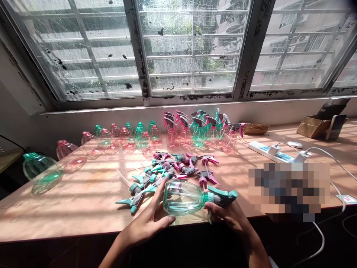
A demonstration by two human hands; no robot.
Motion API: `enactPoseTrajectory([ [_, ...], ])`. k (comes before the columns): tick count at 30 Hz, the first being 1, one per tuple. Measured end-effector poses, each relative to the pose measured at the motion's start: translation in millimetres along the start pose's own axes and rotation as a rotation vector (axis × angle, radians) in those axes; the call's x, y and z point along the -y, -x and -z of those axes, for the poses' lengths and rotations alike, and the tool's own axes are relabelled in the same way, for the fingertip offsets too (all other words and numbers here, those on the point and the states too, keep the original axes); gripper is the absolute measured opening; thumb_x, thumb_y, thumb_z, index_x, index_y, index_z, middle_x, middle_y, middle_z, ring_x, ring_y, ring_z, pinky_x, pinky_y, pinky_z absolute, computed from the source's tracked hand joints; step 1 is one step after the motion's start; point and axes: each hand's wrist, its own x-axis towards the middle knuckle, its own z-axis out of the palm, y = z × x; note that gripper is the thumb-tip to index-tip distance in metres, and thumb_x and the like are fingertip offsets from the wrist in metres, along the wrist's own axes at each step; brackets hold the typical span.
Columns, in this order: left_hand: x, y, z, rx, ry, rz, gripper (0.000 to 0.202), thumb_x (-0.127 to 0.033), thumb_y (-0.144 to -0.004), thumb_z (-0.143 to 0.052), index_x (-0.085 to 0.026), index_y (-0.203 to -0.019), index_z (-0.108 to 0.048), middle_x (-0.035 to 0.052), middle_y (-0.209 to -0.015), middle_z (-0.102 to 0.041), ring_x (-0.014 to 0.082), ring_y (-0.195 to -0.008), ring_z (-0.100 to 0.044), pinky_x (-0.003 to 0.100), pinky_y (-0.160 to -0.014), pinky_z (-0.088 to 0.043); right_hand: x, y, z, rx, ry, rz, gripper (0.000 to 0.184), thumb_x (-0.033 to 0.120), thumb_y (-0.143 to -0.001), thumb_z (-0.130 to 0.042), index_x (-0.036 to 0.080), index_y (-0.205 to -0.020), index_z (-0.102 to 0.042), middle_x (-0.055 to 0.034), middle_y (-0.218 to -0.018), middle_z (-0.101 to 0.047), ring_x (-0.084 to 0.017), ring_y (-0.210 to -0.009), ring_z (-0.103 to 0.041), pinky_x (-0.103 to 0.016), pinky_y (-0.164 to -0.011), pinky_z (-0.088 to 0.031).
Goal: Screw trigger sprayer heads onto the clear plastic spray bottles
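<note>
A clear green spray bottle (182, 198) lies sideways between my hands near the table's front edge, its base toward the left. A grey and teal trigger head (223, 196) sits at its neck. My left hand (153, 216) is cupped loosely around the base end, thumb in front and fingers partly hidden behind the bottle. My right hand (227, 216) grips the teal collar at the neck, thumb against it; its other fingers are mostly hidden. Just behind the bottle lies a pile of loose trigger heads (152, 178), teal and pink, some with dip tubes showing.
Open-necked pink and green bottles (128, 140) stand at the back left. Several bottles with trigger heads (198, 134) are grouped at the back centre. To the right are a white power strip (269, 152) with cables, a blurred patch (288, 191) and a cardboard box (312, 125).
</note>
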Motion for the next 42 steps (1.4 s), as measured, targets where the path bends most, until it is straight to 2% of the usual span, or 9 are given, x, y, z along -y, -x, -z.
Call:
enactPoseTrajectory([
  [5,-3,0,0.4,0.013,-0.01,0.013,0.092,-0.045,-0.096,-0.068,-0.035,-0.165,-0.009,0.0029,-0.175,-0.01,0.0365,-0.158,-0.012,0.05,-0.127,-0.019,-2,-1,0,0.002,0.02,0.02,0.04,0.05,-0.076,-0.086,0.023,-0.098,-0.065,0.0044,-0.064,-0.058,-0.012,-0.053,-0.05,-0.024,-0.05,-0.042],
  [9,-7,0,-1.9,0.014,0.051,-0.008,0.092,-0.038,-0.095,-0.07,-0.034,-0.165,-0.011,0.005,-0.174,-0.012,0.037,-0.158,-0.015,0.048,-0.125,-0.029,-2,-1,0,-0.017,0.05,-0.002,0.043,0.048,-0.075,-0.087,0.021,-0.1,-0.065,0.0054,-0.061,-0.057,-0.011,-0.049,-0.049,-0.024,-0.049,-0.042],
  [13,-6,0,-3.4,0.006,0.081,-0.025,0.089,-0.032,-0.095,-0.069,-0.035,-0.164,-0.013,0.0052,-0.175,-0.009,0.036,-0.158,-0.017,0.046,-0.126,-0.03,-1,-1,0,-0.01,0.067,0.003,0.04,0.047,-0.077,-0.086,0.02,-0.099,-0.065,0.0054,-0.061,-0.057,-0.011,-0.05,-0.049,-0.024,-0.049,-0.043],
  [19,-6,1,-3.3,0.015,0.091,-0.012,0.086,-0.026,-0.094,-0.068,-0.036,-0.162,-0.017,0.0034,-0.175,-0.006,0.039,-0.159,0.0,0.048,-0.124,-0.036,-1,0,0,0.008,0.03,-0.011,0.044,0.051,-0.075,-0.087,0.022,-0.098,-0.064,0.0061,-0.061,-0.055,-0.011,-0.052,-0.047,-0.024,-0.049,-0.04],
  [25,-4,-2,-4.9,0.021,0.13,-0.088,0.081,-0.025,-0.095,-0.068,-0.038,-0.159,-0.019,0.0056,-0.173,-0.014,0.0345,-0.159,-0.014,0.05,-0.126,-0.029,-4,0,2,0.021,-0.025,-0.003,0.044,0.054,-0.077,-0.086,0.021,-0.099,-0.066,0.0022,-0.068,-0.058,-0.013,-0.057,-0.05,-0.026,-0.053,-0.044],
  [32,0,-2,-5.6,0.01,0.046,-0.132,0.08,-0.02,-0.096,-0.065,-0.041,-0.157,-0.017,0.0061,-0.174,-0.012,0.0305,-0.16,-0.012,0.049,-0.127,-0.023,-5,1,4,0.021,-0.034,-0.008,0.051,0.054,-0.076,-0.086,0.021,-0.108,-0.065,0.0014,-0.071,-0.062,-0.013,-0.058,-0.052,-0.028,-0.055,-0.045],
  [37,0,0,-2.6,-0.009,-0.055,-0.071,0.093,-0.025,-0.094,-0.068,-0.042,-0.162,-0.007,0.005,-0.175,-0.007,0.0341,-0.159,-0.008,0.051,-0.126,-0.026,-6,0,3,0.004,-0.009,0.03,0.041,0.049,-0.077,-0.086,0.023,-0.1,-0.066,0.0026,-0.071,-0.06,-0.014,-0.06,-0.054,-0.027,-0.056,-0.045],
  [39,2,2,-0.4,-0.013,-0.096,-0.033,0.097,-0.031,-0.093,-0.068,-0.038,-0.164,-0.002,0.0052,-0.175,-0.005,0.0368,-0.159,-0.007,0.054,-0.126,-0.021,-6,0,3,0.013,-0.001,0.012,0.037,0.047,-0.077,-0.086,0.023,-0.096,-0.066,0.0032,-0.068,-0.059,-0.014,-0.057,-0.053,-0.026,-0.054,-0.045],
  [42,4,3,2.2,0.003,-0.131,0.005,0.095,-0.037,-0.094,-0.066,-0.033,-0.166,-0.004,0.0054,-0.175,-0.007,0.0386,-0.159,-0.007,0.056,-0.127,-0.013,-7,-1,3,0.03,-0.002,-0.033,0.039,0.049,-0.076,-0.086,0.022,-0.095,-0.066,0.0036,-0.064,-0.06,-0.013,-0.053,-0.052,-0.026,-0.051,-0.048],
])
